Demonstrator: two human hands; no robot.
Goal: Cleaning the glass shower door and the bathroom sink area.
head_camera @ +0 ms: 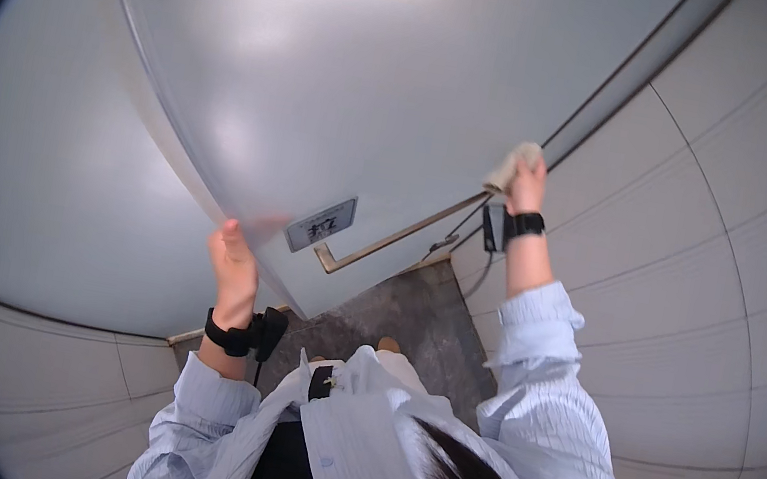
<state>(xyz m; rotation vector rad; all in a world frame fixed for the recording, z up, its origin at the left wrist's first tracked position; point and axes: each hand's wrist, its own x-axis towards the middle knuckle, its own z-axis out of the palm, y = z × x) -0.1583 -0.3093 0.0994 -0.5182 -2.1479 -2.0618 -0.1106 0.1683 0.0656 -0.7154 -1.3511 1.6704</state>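
Observation:
My right hand is closed on a beige cloth, which lies against the right edge of a frosted glass door, just above the upper end of a long metal door handle. At the door's left edge is my left hand, thumb up; its fingers are partly hidden, and how firmly it touches the edge cannot be told. A small grey sign with writing is fixed to the glass between my left hand and the handle.
Another frosted panel stands at the left. Pale tiled wall runs along the right, with more tiles at lower left. Below the door shows a dark grey floor. A metal latch sits beside the handle, near the door frame.

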